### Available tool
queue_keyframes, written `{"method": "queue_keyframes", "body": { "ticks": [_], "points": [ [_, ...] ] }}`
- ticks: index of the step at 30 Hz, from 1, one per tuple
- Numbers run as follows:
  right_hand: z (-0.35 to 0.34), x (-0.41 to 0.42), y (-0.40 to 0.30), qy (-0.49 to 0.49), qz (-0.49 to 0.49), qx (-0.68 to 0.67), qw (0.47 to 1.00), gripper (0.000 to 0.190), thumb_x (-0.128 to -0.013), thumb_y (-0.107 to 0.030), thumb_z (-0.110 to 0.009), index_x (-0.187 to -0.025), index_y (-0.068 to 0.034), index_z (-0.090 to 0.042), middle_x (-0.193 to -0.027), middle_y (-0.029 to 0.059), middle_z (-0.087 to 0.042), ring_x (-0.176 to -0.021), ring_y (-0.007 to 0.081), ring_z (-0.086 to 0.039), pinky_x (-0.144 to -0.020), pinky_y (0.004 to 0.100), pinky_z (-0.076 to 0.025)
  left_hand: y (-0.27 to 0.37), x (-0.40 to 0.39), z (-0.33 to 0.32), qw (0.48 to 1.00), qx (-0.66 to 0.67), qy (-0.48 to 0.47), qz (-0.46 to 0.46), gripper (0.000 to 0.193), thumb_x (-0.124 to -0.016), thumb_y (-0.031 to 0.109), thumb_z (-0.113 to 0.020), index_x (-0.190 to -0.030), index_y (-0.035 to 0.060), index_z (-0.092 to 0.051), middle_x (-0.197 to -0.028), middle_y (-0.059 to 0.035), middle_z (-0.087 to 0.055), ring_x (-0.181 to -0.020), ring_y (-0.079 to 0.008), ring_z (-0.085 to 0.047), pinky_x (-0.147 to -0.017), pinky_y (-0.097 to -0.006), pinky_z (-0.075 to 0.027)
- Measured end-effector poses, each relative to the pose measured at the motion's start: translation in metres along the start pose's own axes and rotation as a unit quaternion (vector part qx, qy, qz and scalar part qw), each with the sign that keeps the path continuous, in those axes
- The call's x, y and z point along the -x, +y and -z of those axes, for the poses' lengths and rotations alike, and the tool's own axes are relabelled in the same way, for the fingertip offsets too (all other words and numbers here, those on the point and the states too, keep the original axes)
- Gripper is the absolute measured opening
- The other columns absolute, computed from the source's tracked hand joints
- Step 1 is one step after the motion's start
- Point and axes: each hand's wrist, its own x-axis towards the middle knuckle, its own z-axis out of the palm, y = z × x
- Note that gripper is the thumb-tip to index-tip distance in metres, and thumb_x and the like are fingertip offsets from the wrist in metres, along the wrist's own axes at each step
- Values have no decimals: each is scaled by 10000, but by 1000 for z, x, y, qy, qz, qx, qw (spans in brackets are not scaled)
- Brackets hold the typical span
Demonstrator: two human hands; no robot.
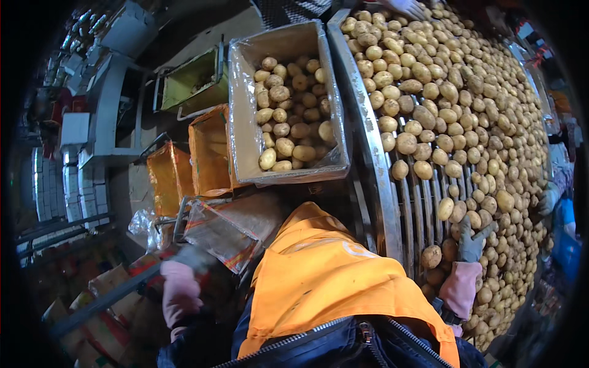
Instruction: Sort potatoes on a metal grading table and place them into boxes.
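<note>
My left hand (195,260), in a grey glove and blurred, is beside a frame holding a clear plastic bag (225,225); whether it holds anything cannot be made out. On the right, my gloved right hand (471,239) reaches in among the potatoes (492,138) spread over a metal-barred sorting table (416,216). Its thumb and fingers are spread, and they touch potatoes; a grip on one is not visible. A plastic-lined cardboard box (287,177), partly filled with potatoes, stands between the bags and the table.
Orange mesh bags (170,175) and a green-lined bin (191,83) stand in frames left of the box. The table's metal edge (375,156) runs along its near side. Co-workers' gloved hands (550,198) are at the far side and top. Stacked white boxes (71,193) stand farther left.
</note>
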Motion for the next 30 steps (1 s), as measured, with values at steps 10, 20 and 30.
{"method": "queue_keyframes", "body": {
  "ticks": [10,20,30],
  "points": [
    [-22,-8,-72,-70,215,-47,973,815,-896,-307,-674,-1527,-32,-238,-1357,280,-508,-1196,361,-563,-1019,403,-436,180,-17,-84,795,-282,388,-371,407,-923,401,-601,-1203,108,-649,-921,-196,-706,-842,-366,-688,-729,-434,-539],
    [78,86,-7,-221,-118,110,962,864,-836,-528,-662,-1450,-1,-361,-1174,286,-586,-1097,434,-591,-954,450,-476,348,76,-323,456,-277,-112,-838,471,-798,125,-714,-1254,98,-602,-1207,-170,-605,-1099,-377,-582,-921,-454,-477],
    [46,57,-42,-90,17,-19,996,610,-842,-224,-722,-1392,-98,-490,-1204,173,-630,-1069,319,-629,-920,391,-504,354,83,-415,379,-347,-210,-832,332,-802,167,-705,-1121,106,-636,-1047,-84,-647,-945,-298,-618,-845,-413,-479]
  ]
}}
